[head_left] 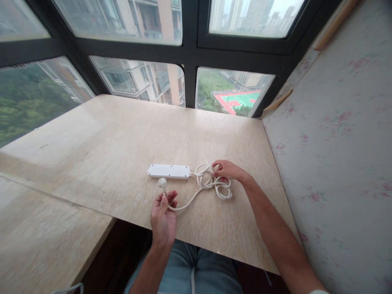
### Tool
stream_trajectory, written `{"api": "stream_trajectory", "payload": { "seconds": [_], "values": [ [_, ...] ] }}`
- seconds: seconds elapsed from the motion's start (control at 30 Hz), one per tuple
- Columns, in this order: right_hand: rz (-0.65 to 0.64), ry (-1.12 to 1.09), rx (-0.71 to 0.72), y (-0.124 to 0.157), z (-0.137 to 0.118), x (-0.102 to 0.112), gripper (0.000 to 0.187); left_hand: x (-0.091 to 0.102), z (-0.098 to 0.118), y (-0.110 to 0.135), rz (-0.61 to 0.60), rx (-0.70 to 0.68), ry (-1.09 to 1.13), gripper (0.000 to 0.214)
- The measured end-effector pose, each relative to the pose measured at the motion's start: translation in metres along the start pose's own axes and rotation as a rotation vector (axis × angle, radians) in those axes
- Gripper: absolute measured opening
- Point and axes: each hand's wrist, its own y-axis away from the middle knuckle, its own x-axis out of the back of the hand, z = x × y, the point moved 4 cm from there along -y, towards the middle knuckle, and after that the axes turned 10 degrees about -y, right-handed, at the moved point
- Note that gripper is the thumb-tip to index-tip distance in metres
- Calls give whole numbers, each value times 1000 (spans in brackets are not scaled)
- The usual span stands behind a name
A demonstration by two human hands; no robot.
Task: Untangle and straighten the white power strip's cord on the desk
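A white power strip lies on the marble-look ledge, its screw-dotted underside facing up. From its right end runs a white power cord, bunched in loose loops before it curves back to a plug. My left hand is closed on the cord just behind the plug, which points away from me, near the strip's front edge. At the top right of the loops, the fingers of my right hand are bent round a part of the cord; some fingertips are hidden.
Dark-framed windows border the ledge at the back and left. A flowered wall rises close on the right. In front, the ledge ends above my legs, with a dark gap at the left.
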Motion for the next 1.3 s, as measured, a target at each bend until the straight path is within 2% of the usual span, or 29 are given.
{"api": "stream_trajectory", "payload": {
  "seconds": [0.23,0.37,0.47,0.57,0.67,0.77,0.83,0.9,1.0,1.07,1.17,1.23,1.3],
  "values": [
    [27,-91,22,0,2,2,22,-4,8,9,-37,106,-185,13],
    [55,-164,35,3,1,9,17,-4,9,9,-107,182,-364,22],
    [138,-235,42,5,0,18,17,-1,8,6,-160,187,-570,34],
    [199,-270,80,7,-2,26,19,4,12,-1,-212,116,-881,30],
    [210,-221,93,11,-3,32,24,7,24,-6,-265,-56,-1253,32],
    [263,-15,119,19,-6,43,25,2,47,-3,-182,-373,-1598,42],
    [320,164,202,27,-12,51,28,-8,61,4,-97,-562,-1696,41],
    [348,281,338,37,-23,54,28,-25,68,13,-109,-698,-1663,39],
    [293,351,506,47,-39,44,21,-60,63,24,-300,-829,-1519,33],
    [203,402,526,47,-46,29,18,-84,52,23,-430,-861,-1460,25],
    [76,571,439,39,-45,6,21,-113,32,15,-626,-993,-1477,24],
    [59,731,357,33,-42,-3,22,-127,18,9,-765,-1120,-1575,34],
    [71,852,304,29,-40,-7,23,-134,7,2,-823,-1217,-1717,45]
  ]
}}
